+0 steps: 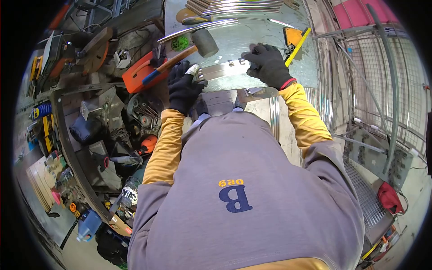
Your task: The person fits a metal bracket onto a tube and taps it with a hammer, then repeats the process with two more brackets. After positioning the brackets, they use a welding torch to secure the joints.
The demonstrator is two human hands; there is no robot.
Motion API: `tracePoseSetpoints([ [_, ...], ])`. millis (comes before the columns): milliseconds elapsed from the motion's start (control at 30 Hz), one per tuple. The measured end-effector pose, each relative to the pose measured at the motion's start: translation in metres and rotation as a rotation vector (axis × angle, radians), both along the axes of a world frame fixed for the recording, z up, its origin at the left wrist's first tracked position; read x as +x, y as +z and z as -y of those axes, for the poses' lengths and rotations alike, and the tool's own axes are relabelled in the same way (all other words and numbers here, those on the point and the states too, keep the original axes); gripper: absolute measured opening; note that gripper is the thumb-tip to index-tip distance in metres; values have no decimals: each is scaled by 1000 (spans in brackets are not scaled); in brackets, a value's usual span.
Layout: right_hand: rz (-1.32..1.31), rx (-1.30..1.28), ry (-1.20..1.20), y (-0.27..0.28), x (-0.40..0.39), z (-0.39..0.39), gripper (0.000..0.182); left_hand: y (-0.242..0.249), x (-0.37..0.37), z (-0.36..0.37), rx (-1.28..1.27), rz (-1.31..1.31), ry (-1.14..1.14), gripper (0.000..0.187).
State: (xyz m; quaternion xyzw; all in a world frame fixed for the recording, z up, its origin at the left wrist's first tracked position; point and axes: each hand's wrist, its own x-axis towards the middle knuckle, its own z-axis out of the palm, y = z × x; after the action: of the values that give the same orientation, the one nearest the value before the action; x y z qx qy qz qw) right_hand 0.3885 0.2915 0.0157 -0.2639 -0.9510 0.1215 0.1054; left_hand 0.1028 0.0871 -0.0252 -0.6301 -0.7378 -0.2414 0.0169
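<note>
A short, shiny flat metal strip [225, 69] with small raised tabs lies between my hands near the front of the metal-topped table. My left hand [183, 88], in a black glove with a whitish thumb tip, is closed at the strip's left end. My right hand [270, 66], gloved in black too, has thumb and fingers closing about the right end. How far the strip reaches under the gloves is hidden. Just beyond lies a mallet [206, 43] with a black head and wooden handle, its blue grip end beside my left hand.
Long shiny metal rods [243, 6] lie at the table's back, near a screwdriver [195, 20]. A yellow ruler-like bar [298, 47] and an orange angle magnet-like block [293, 36] sit right of my right hand. An orange case [144, 72] and a cluttered tool bin [112, 130] stand left.
</note>
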Motion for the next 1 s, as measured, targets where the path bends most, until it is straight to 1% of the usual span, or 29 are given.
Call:
tracePoseSetpoints([
  [67, -80, 15, 1, -2, 1, 2, 58, 1, -1, -1, -9, -4, -8, 62],
  [267, -118, 3, 10, 2, 3, 5, 55, 5, -2, -1, -16, 0, -22, 60],
  [300, -146, 23, 16, -4, 4, 4, 57, 3, -4, -1, -11, -6, -30, 60],
  [333, -174, 31, 28, -9, 4, 2, 58, 0, -5, -1, 10, 5, -37, 61],
  [400, -132, 17, 21, -8, 4, 2, 58, 0, -4, -1, 47, 22, -33, 63],
  [433, -106, -30, 17, -5, 4, 1, 56, -1, -4, -1, 56, 22, -36, 66],
  [600, -122, -70, 24, 4, 4, 0, 53, 8, -10, 3, 21, 105, -54, 73],
  [667, -122, -71, 1, 6, 3, 1, 50, 6, -14, 5, 18, 91, -75, 70],
  [833, -155, -30, -25, 0, 0, 5, 52, -5, -20, 6, -3, 97, -91, 66],
  [1000, -174, 1, -41, -3, 1, 13, 49, -1, -22, 1, -3, 68, -99, 60],
])
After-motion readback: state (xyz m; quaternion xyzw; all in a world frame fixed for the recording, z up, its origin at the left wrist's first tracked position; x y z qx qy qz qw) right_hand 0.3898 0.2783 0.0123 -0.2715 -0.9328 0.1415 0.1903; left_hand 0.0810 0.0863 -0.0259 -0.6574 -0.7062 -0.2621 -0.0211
